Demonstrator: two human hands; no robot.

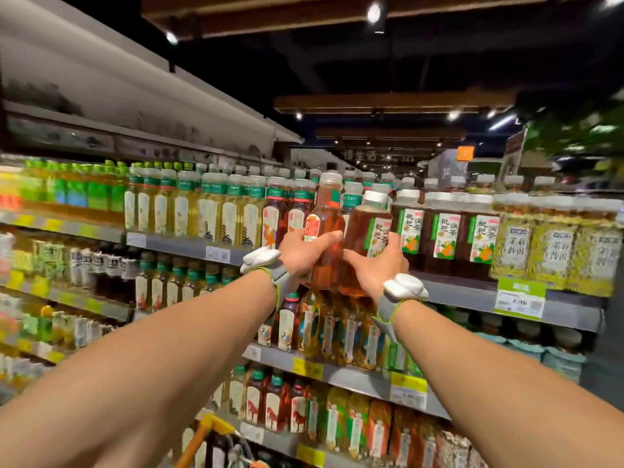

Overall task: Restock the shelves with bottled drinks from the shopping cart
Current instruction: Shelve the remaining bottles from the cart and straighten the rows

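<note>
Left hand (pixel 304 253) curls round a red-labelled tea bottle (pixel 326 211), right hand (pixel 378 268) round a green-labelled tea bottle (pixel 366 231), both held level with the top shelf (pixel 456 293), likely for slotting in.

labels on the dark bottles (pixel 445 231) are reading 枇杷润茶, and the bottle (pixel 363 244) in the right hand (pixel 374 268) is showing the same. a green price tag (pixel 520 298) on the shelf edge (pixel 466 293) is showing roughly 4.99, blurred. a far hanging sign (pixel 363 155) is reading 慢生活.
</note>
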